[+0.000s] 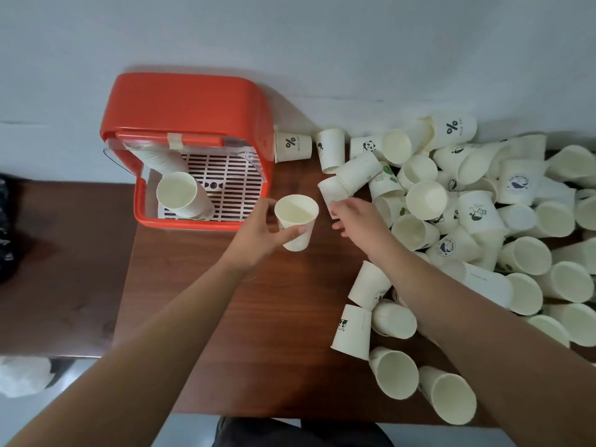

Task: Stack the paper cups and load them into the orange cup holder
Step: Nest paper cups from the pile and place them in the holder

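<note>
Head camera, looking down on a brown wooden table [258, 311]. The orange cup holder [190, 101] stands at about eleven o'clock against the white wall [322, 43]. Its front is open onto a white slatted tray [225, 175]. A stack of nested paper cups [180, 195] leans inside it, mouth toward the camera, on the tray's nine o'clock side. A strip of tape [175, 141] crosses the holder's upper front edge.

Just past the holder's five o'clock corner, the left hand [258, 229] holds a single upright paper cup [296, 222]. Thumb and fingers are curled round its wall and its open mouth faces up.

At three o'clock from that cup, the right hand [358, 217] reaches to a cup lying on its side [329, 190]. Its fingertips [342, 204] are at that cup's wall, but whether they pinch it or only touch it cannot be told.

A loose heap of paper cups [483, 208] fills the table from two to four o'clock, some printed with pandas, whales or a percent sign. More cups [393, 372] lie scattered at five o'clock. A white plastic bag [22, 375] sits off the table at eight o'clock.
</note>
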Tool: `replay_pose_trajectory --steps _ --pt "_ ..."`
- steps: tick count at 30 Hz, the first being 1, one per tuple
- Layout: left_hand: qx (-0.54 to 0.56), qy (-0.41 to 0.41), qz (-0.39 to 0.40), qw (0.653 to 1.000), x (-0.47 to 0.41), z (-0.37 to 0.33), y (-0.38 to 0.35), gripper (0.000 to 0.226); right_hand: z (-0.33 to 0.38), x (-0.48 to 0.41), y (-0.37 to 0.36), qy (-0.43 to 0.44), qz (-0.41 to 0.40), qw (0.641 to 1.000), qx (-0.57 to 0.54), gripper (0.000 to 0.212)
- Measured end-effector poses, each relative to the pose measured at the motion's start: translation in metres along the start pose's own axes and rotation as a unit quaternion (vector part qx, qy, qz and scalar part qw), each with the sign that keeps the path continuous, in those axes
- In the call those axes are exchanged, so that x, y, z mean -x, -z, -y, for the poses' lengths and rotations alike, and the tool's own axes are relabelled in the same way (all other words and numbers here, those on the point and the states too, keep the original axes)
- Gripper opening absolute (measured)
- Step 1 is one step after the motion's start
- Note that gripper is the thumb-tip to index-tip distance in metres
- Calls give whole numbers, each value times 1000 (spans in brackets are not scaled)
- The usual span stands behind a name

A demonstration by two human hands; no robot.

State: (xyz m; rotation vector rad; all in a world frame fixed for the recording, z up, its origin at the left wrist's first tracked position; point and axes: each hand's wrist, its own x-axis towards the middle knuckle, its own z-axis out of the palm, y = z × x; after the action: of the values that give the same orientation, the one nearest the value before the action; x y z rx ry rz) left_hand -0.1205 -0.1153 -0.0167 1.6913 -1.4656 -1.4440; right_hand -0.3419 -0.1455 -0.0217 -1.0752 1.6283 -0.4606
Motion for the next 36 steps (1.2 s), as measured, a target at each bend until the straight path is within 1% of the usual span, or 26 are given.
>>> replay_pose_trajectory --steps 1,2,4,5,7,9,11,14,17,20,24,27,29,32,36 --pt "28 4 -14 1000 3 1 0 70 -5 -7 0 39 -67 992 98 42" --pt "47 5 -25 999 5 4 1 73 -10 -14 1 70 -124 977 161 45" --pt "65 14 -35 997 12 11 3 75 -16 -23 -3 89 -178 952 233 48" --pt "67 19 -39 997 17 13 5 73 -16 -27 -7 90 -187 940 270 51" --pt "75 24 -52 996 27 17 8 65 -15 -33 -16 83 -178 921 336 59" --pt "82 31 -72 994 36 16 12 58 -14 -39 -21 59 -155 920 355 65" --pt "86 35 -91 991 43 17 16 52 -14 -45 -26 33 -134 925 353 64" --pt "87 39 -97 991 52 17 24 49 -14 -44 -32 7 -109 946 307 58" --pt "93 36 -107 989 62 18 35 46 -10 -30 -41 -1 -69 960 272 57" --pt "99 19 -129 986 72 19 53 43 -1 -8 -50 10 -19 976 218 53" --pt "119 11 -194 974 84 18 96 59 20 19 -62 37 3 985 170 49" --pt "107 8 -264 958 87 14 133 64 35 32 -72 49 5 989 138 47" --pt "123 8 -290 949 83 16 157 69 44 41 -81 55 7 991 123 47" --pt "153 5 -293 944 70 20 183 78 57 53 -95 55 4 993 104 50" --pt "114 -21 -242 963 49 19 196 72 73 64 -112 40 -10 995 88 48"
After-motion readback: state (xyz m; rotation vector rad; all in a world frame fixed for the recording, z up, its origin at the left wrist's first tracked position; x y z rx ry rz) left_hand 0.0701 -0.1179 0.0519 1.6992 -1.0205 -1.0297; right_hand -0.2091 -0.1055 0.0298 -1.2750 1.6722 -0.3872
